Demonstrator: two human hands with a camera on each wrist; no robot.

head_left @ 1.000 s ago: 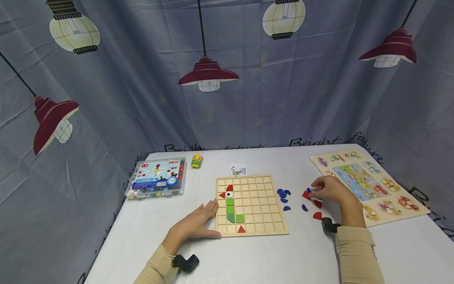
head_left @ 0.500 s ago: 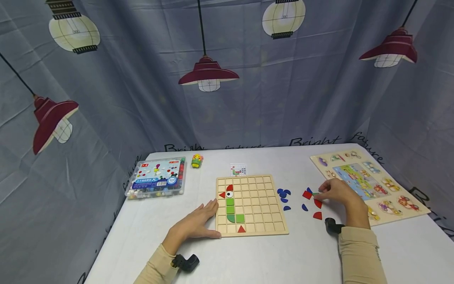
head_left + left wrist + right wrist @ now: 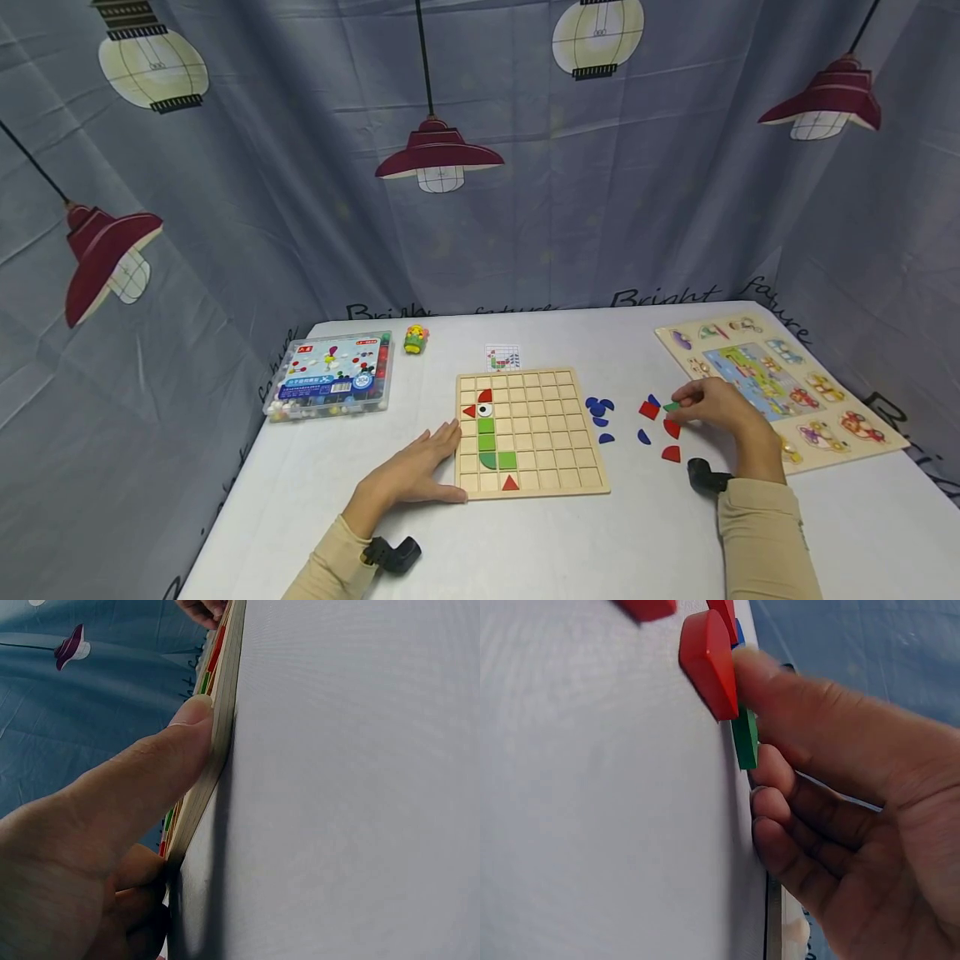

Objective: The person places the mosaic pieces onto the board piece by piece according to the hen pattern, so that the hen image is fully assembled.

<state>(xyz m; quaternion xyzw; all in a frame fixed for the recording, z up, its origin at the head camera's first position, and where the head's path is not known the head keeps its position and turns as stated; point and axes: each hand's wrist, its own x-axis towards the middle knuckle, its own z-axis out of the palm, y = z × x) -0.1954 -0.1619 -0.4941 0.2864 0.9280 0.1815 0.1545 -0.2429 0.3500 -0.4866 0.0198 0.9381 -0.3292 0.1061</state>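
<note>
My left hand lies at the near left corner of a wooden grid board, fingers straight along its left side and thumb against its near edge. On the board sit several green squares, a dark green quarter circle, a white eye piece, red triangles and a red rounded piece. Right of the board, my right hand pinches a green wooden piece low over the table; the fingers partly hide it. Beside it are a red square and red quarter circles.
Blue pieces lie just right of the board. A small pattern card lies behind it. At the back left are a clear plastic case and a small figurine. A picture puzzle board lies at the right, under my right forearm's side.
My right hand has shifted slightly right, from over the red square to the green piece, which now shows at its fingertips. The left hand has stayed on the board.
</note>
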